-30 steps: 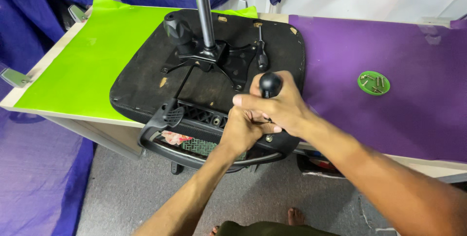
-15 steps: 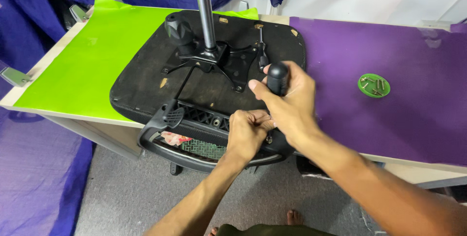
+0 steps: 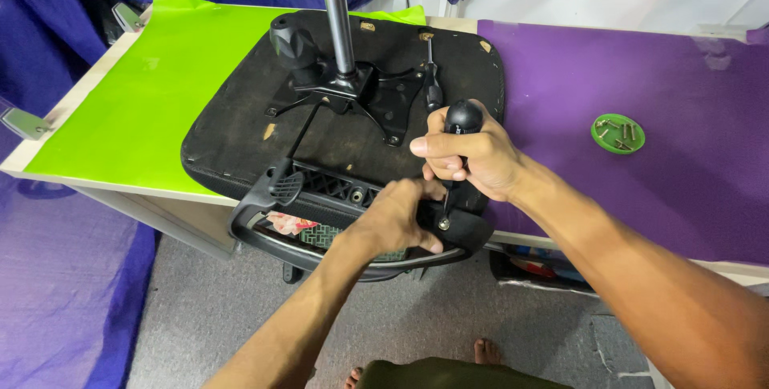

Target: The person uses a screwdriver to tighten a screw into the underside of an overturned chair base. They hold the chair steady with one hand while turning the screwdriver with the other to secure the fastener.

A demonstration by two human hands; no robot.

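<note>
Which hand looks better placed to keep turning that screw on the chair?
The right hand, probably: it grips the screwdriver, whose tip sits at the screw. The left hand only rests on the black bracket beside it.

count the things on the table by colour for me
Black: 2, the upturned chair seat and the screwdriver in the right hand
Green: 2, the lime sheet and the small round dish of screws
Purple: 1, the purple sheet
Total: 5
</note>
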